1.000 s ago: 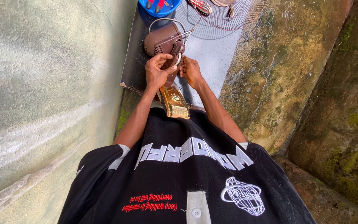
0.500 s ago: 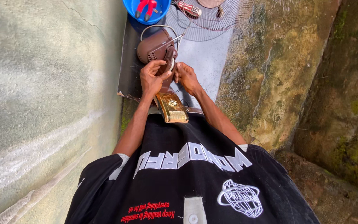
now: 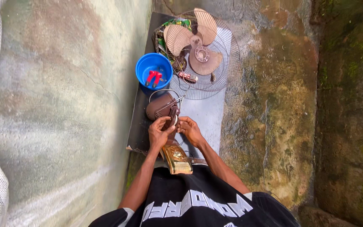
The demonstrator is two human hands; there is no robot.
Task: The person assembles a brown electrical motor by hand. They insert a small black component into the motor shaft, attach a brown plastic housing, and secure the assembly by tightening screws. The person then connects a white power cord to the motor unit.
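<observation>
Head view, looking down past a black printed shirt point(image 3: 198, 206) to a grey board point(image 3: 202, 115) laid on the ground between a pale plastered wall point(image 3: 59, 105) and a mossy stone surface point(image 3: 282, 109).

Left hand point(image 3: 159, 133): fingers curled shut round the neck of a brown fan motor assembly point(image 3: 164, 108), thumb pressed on its upper side; the grip is closed and firm on the part. Right hand point(image 3: 191, 130): fingers bent and pinched against the same neck from the other side, fingertips touching it just beside the left thumb; whether a small tool or screw sits between those fingertips cannot be told, the spot is too small.

Motor assembly: rounded brown housing lies on the board, pointing away from the person; its stem runs back toward the body and ends in a gold-coloured control base point(image 3: 176, 159), which rests at the near edge of the board, against the shirt; a thin grey cord point(image 3: 164, 91) loops round the housing.

Beyond the housing: a blue plastic bowl point(image 3: 153, 70) stands on the board, holding red-handled pliers point(image 3: 152, 77); just to its right lies a round wire fan guard point(image 3: 215, 67), flat, with beige fan blades point(image 3: 192, 35) resting in it; a small red and white object point(image 3: 188, 77) lies on the guard near the bowl; green material shows under the guard's far left rim.
</observation>
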